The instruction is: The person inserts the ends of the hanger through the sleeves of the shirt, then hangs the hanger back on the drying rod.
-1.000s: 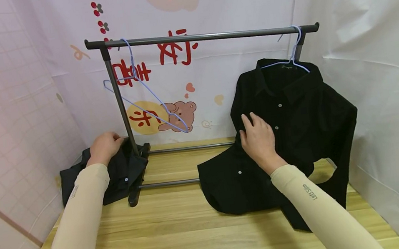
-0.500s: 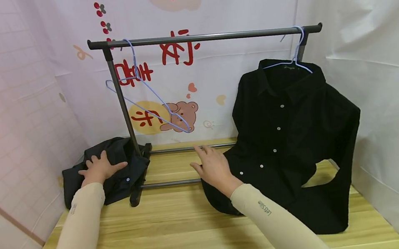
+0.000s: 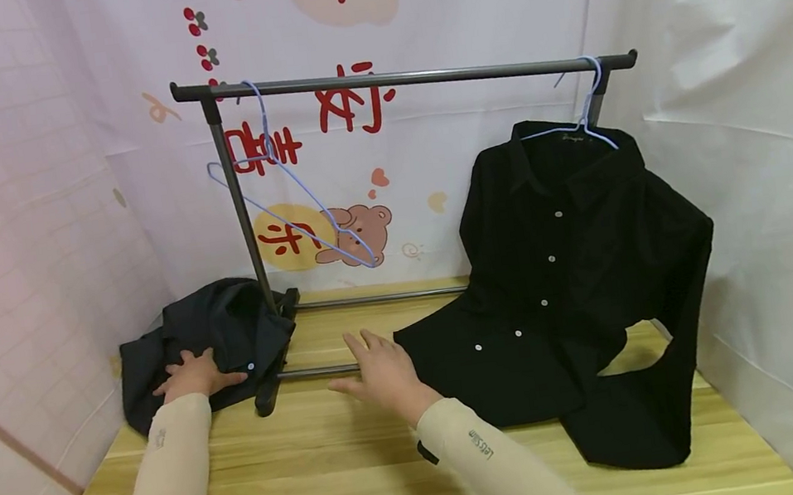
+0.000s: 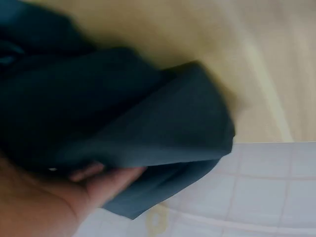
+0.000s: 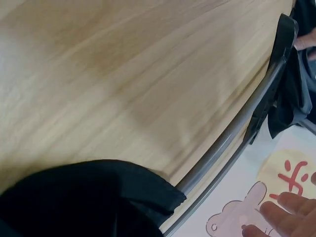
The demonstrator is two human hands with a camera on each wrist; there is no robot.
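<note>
A crumpled black shirt (image 3: 226, 320) with a pale button lies on the left side of the table, around the foot of the rack. My left hand (image 3: 191, 379) rests on its near side with fingers spread; in the left wrist view, folds of the dark cloth (image 4: 168, 123) partly cover that hand's fingers. With fingers extended and nothing held, my right hand (image 3: 383, 375) hovers over the table's middle, by the lower bar. To its right, another black shirt (image 3: 514, 282) hangs from a blue hanger (image 3: 583, 110), its hem and one sleeve spread onto the table.
A dark metal garment rack (image 3: 404, 77) spans the back of the wooden table (image 3: 306, 477). Near its left end hangs a bare blue wire hanger (image 3: 310, 196), tilted. Printed white cloth (image 3: 412, 20) encloses the back and sides.
My left hand has released its pinch on the crumpled shirt, spread its fingers and slid nearer me. My right hand has moved left and down, away from the hanging shirt.
</note>
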